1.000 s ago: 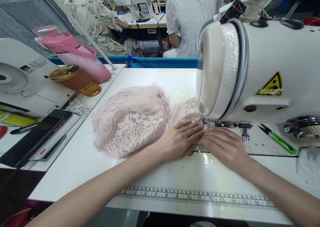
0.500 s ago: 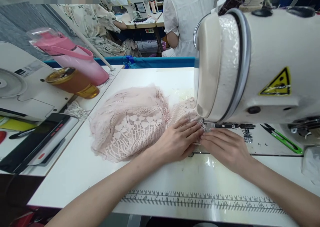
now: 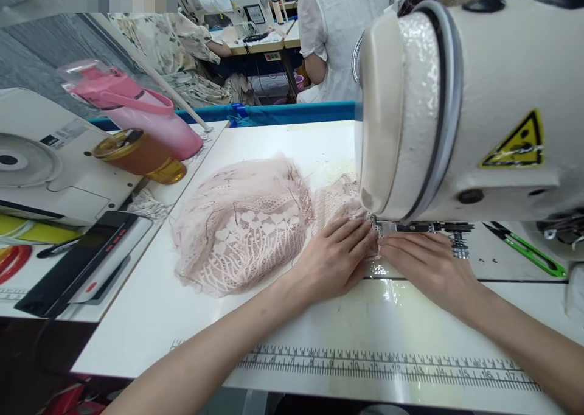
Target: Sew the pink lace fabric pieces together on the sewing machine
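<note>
Pale pink lace fabric [image 3: 260, 238] lies bunched on the white sewing table, and a narrower part of it runs under the head of a sewing machine [image 3: 410, 123]. My left hand [image 3: 340, 254] presses on that part beside the presser foot, fingers together and its thumb mostly tucked away. Close on the other side, my right hand [image 3: 429, 269] has its fingertips at the fabric's edge, fingers closed together. Its thumb is hidden. The machine head and my fingers cover most of the stitching spot.
Green-handled thread snips [image 3: 531, 251] lie right of the machine bed. A ruler strip [image 3: 387, 366] runs along the table's front. At left stand a pink bottle [image 3: 155, 120], an amber cup [image 3: 141, 153] and a black-and-white device [image 3: 82, 263]. Two people sit beyond the blue edge.
The view has shifted slightly, so most nearby things appear farther right. Both hands stay at the fabric beside the presser foot, with little visible movement against the machine.
</note>
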A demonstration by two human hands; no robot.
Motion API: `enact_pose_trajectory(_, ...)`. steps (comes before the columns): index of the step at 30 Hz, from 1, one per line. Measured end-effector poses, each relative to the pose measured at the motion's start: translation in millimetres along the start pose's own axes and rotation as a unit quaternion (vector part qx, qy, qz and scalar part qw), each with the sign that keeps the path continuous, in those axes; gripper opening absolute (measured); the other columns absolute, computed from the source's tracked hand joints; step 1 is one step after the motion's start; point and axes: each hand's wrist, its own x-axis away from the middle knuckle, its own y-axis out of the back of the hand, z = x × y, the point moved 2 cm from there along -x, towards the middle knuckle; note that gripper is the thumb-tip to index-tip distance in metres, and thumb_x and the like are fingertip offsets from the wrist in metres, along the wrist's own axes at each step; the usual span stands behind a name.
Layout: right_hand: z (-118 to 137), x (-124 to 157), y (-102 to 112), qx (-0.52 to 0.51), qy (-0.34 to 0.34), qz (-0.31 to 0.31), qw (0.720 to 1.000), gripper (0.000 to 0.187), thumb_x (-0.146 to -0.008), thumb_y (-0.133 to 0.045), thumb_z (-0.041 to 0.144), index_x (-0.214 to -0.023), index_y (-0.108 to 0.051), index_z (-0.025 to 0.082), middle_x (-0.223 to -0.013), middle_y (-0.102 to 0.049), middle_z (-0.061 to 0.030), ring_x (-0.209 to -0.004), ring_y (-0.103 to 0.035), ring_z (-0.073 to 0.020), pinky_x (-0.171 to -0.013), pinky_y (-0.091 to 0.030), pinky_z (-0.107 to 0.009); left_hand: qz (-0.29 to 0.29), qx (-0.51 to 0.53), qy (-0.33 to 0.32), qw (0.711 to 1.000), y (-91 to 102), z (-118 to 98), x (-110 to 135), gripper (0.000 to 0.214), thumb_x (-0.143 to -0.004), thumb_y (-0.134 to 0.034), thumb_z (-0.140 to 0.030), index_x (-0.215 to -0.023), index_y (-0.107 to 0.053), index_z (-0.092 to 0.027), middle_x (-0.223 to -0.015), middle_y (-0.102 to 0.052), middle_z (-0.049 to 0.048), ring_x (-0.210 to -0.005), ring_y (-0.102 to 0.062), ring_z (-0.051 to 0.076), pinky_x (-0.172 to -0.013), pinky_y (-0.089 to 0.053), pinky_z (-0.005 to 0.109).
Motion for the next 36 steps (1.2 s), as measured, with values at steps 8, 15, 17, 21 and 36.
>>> enact_pose_trajectory(8, -5.0, -0.1, 2.5, 0.055, -0.018, -0.013, 0.998, 0.033, -0.086, -0.048, 0.002, -0.101, -0.067, 0.024, -0.112, -0.069, 0.0025, -0.091, -0.063, -0.0126, -0.077, -0.044, -0.027, 0.006, 0.018, 0.011, 1.0, 0.1, -1.6, -2.0, 0.037, -0.096, -0.041, -0.026, -0.125, -0.058, -0.01, -0.13, -0.059, 0.012, -0.128, -0.05, 0.024, -0.107, -0.043, 0.038)
enact_pose_trajectory(15, -7.2, -4.4, 6.1, 0.08, -0.039, -0.016, 0.996, 0.031, -0.088, -0.047, 0.009, -0.102, -0.068, 0.026, -0.104, -0.071, 0.0023, -0.082, -0.063, -0.0161, -0.068, -0.046, -0.031, 0.029, 0.038, 0.038, 0.998, -2.3, -2.0, -2.4, 0.04, -0.097, -0.04, -0.028, -0.129, -0.054, -0.01, -0.134, -0.056, 0.0128, -0.133, -0.043, 0.026, -0.106, -0.045, 0.041)
enact_pose_trajectory(17, -9.0, -3.5, 4.5, 0.072, -0.053, -0.015, 0.996, 0.032, -0.088, -0.047, 0.011, -0.106, -0.067, 0.028, -0.103, -0.072, 0.0017, -0.082, -0.063, -0.0171, -0.07, -0.047, -0.032, 0.036, 0.041, 0.042, 0.998, -2.7, -1.9, -2.9, 0.041, -0.097, -0.039, -0.028, -0.131, -0.053, -0.01, -0.135, -0.054, 0.0131, -0.134, -0.042, 0.027, -0.106, -0.045, 0.042)
enact_pose_trajectory(21, -9.4, -2.8, 2.7, 0.072, -0.069, -0.029, 0.995, 0.028, -0.09, -0.047, 0.015, -0.104, -0.068, 0.029, -0.1, -0.072, 0.0014, -0.077, -0.063, -0.0167, -0.067, -0.047, -0.031, 0.03, 0.017, 0.031, 0.999, -2.9, -2.4, -2.6, 0.04, -0.097, -0.041, -0.027, -0.131, -0.052, -0.011, -0.137, -0.053, 0.0125, -0.134, -0.042, 0.026, -0.108, -0.042, 0.041)
enact_pose_trajectory(36, 1.1, -0.4, 2.3, 0.03, -0.049, -0.02, 0.998, 0.024, -0.094, -0.052, 0.033, -0.11, -0.068, 0.025, -0.116, -0.067, 0.0009, -0.086, -0.062, -0.0133, -0.082, -0.044, -0.031, -0.017, -0.023, -0.044, 0.999, 4.7, 8.4, 6.2, 0.032, -0.097, -0.04, -0.02, -0.118, -0.063, -0.011, -0.126, -0.062, 0.0064, -0.12, -0.057, 0.02, -0.107, -0.045, 0.037)
